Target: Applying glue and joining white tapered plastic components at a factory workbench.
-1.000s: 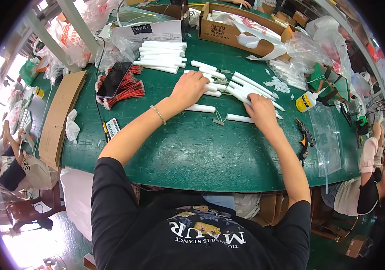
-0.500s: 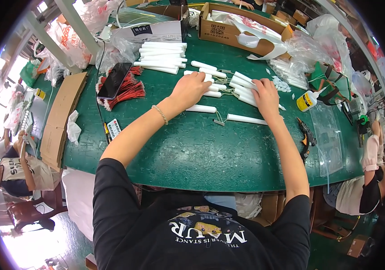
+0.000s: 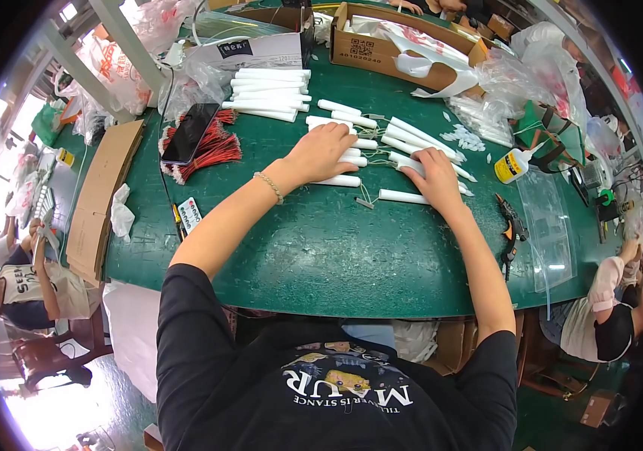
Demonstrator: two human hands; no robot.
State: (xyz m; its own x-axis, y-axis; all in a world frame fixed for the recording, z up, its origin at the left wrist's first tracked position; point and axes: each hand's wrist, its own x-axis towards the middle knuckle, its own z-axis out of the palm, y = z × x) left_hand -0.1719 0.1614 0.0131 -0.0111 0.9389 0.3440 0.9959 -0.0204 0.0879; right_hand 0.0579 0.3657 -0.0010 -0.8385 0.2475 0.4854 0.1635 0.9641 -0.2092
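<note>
White tubes (image 3: pixel 340 107) lie in a left group, joined by thin pale wires to white sticks (image 3: pixel 421 138) in a right group; some of these sticks have pointed tips. My left hand (image 3: pixel 323 152) curls over the left group, its fingers bent around the tubes and hiding part of them. Over the lower sticks on the right lies my right hand (image 3: pixel 436 179), thumb and fingers closed on one. Nearest me, another stick (image 3: pixel 404 196) runs under the right hand, with a small grey piece (image 3: pixel 364 202) on the wire beside its end.
A pile of white tubes (image 3: pixel 269 94) lies behind; a phone (image 3: pixel 191 134) rests on red wires (image 3: pixel 216 154). At right are a glue bottle (image 3: pixel 512 167), black-and-orange pliers (image 3: pixel 512 229) and small white pieces (image 3: pixel 463 138). An open carton (image 3: pixel 359 49) stands at the back. People sit at both sides.
My right hand has moved toward me, from the upper sticks to the lower ones, uncovering the upper sticks. My left hand has barely shifted.
</note>
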